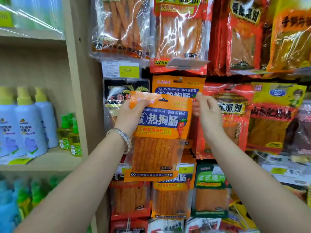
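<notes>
In a shop, facing hung snacks (244, 39). Grips an orange packet (158, 132) by its top left corner with left hand (129, 115), fingers (139, 103) curled over it; pinches its top right edge with right hand (207, 110). Holds it upright before a twin packet (178, 86) on a peg (180, 79). Beyond left, bottles (30, 128) on a shelf (55, 158).

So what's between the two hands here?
The orange packet, in the head view: the left hand grips its upper left corner, the right hand pinches its upper right edge. A matching packet hangs behind.
</notes>
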{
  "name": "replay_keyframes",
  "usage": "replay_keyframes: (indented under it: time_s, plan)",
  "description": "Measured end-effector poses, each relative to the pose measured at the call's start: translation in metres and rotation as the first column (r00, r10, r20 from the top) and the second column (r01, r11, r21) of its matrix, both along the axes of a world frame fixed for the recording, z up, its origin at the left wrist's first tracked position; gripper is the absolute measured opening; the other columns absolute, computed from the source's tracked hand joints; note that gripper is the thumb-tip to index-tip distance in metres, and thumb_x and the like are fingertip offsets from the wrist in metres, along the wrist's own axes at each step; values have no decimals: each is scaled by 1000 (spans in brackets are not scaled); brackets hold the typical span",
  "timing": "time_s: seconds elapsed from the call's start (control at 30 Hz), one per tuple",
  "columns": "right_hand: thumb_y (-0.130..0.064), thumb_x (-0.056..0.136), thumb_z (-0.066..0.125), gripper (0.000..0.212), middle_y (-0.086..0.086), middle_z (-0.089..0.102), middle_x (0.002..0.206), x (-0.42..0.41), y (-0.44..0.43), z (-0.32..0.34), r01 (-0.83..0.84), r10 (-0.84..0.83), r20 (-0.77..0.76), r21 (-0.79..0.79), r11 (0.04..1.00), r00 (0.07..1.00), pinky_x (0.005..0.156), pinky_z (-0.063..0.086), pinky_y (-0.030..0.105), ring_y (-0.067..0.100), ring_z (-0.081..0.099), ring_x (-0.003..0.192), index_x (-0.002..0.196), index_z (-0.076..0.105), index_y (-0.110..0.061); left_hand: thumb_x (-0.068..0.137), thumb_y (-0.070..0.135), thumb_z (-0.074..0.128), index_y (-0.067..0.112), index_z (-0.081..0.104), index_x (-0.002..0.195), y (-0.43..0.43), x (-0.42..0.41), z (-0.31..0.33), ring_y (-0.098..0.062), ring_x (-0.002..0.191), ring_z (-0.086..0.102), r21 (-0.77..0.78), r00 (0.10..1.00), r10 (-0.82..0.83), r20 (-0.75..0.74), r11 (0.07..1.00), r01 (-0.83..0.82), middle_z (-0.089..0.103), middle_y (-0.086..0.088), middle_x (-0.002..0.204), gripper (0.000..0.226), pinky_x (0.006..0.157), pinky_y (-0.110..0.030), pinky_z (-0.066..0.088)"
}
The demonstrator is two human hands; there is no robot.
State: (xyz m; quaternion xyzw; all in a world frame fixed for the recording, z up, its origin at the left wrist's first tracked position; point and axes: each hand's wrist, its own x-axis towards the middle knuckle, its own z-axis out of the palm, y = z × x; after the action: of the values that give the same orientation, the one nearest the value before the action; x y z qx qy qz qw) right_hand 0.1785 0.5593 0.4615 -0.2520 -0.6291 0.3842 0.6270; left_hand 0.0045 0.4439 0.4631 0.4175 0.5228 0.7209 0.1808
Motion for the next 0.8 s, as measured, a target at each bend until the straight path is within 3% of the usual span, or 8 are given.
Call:
replay_keyframes:
  time_s: [0.1, 0.2, 0.3, 0.4, 0.47, 0.53, 0.63, 0.8]
  plan:
    - [-46, 88, 60, 27, 0, 73, 91, 2, -10, 1, -227, 232, 44, -106, 968, 972, 70, 57, 35, 17, 69, 83, 91, 66, -20, 76, 42, 69, 24, 60, 86, 4, 12, 3, -22, 78, 71, 2, 999, -10, -33, 1000, 10, 74, 0, 82, 23, 78, -49, 56]
    - [-35, 89, 63, 17, 10, 71, 96, 6, -8, 7, -159, 159, 32, -7, 987, 987, 85, 51, 48, 28, 67, 92, 85, 67, -19, 77, 33, 71, 25, 58, 106, 8, 20, 10, -9, 96, 66, 105, 986, 44, -159, 994, -27, 68, 6, 101, 33, 82, -34, 55]
    - [-34, 90, 60, 23, 8, 65, 85, 12, -2, 18, -82, 80, 26, 95, 992, 996, 82, 50, 46, 22, 61, 81, 79, 62, -14, 86, 13, 63, 27, 41, 133, 7, 24, 26, 1, 108, 55, 242, 951, 84, -297, 970, -10, 54, 18, 117, 54, 85, -15, 48]
    - [-29, 91, 59, 26, 1, 58, 75, 12, 5, 33, -31, 25, 36, 184, 982, 999, 70, 45, 27, 6, 54, 69, 77, 59, -8, 91, 14, 55, 28, 24, 146, 10, 25, 43, -5, 135, 30, 202, 853, 84, -515, 979, 26, 32, 14, 146, 65, 108, -32, 35]
    - [-28, 92, 58, 27, -4, 55, 70, 10, 10, 43, 7, -14, 32, 204, 979, 999, 60, 39, 17, 0, 49, 62, 72, 57, -11, 92, 13, 51, 28, 21, 147, 13, 32, 49, -3, 138, 22, 176, 828, 40, -559, 982, 71, 24, 9, 152, 65, 113, -33, 30]
    - [-29, 93, 57, 27, -5, 54, 69, 6, 17, 51, 31, -32, 4, 181, 983, 999, 63, 38, 22, 2, 48, 64, 70, 54, -15, 94, 13, 50, 26, 23, 147, 15, 39, 52, -4, 139, 20, 185, 818, 39, -573, 979, 83, 23, 9, 150, 61, 112, -27, 26]
    - [-30, 93, 57, 29, -1, 51, 71, 2, 25, 59, 50, -46, -31, 131, 990, 998, 67, 37, 31, 12, 46, 70, 70, 53, -12, 94, 14, 49, 30, 25, 145, 17, 41, 53, -8, 141, 20, 188, 804, 61, -591, 980, 64, 26, 20, 139, 59, 116, -37, 21]
    - [-30, 91, 57, 28, -3, 50, 67, -4, 35, 63, 84, -85, 3, 64, 994, 996, 65, 35, 31, 10, 46, 65, 65, 49, -21, 93, 15, 49, 36, 25, 144, 20, 41, 50, -4, 139, 23, 185, 817, 55, -574, 981, 64, 27, 18, 146, 61, 116, -37, 22]
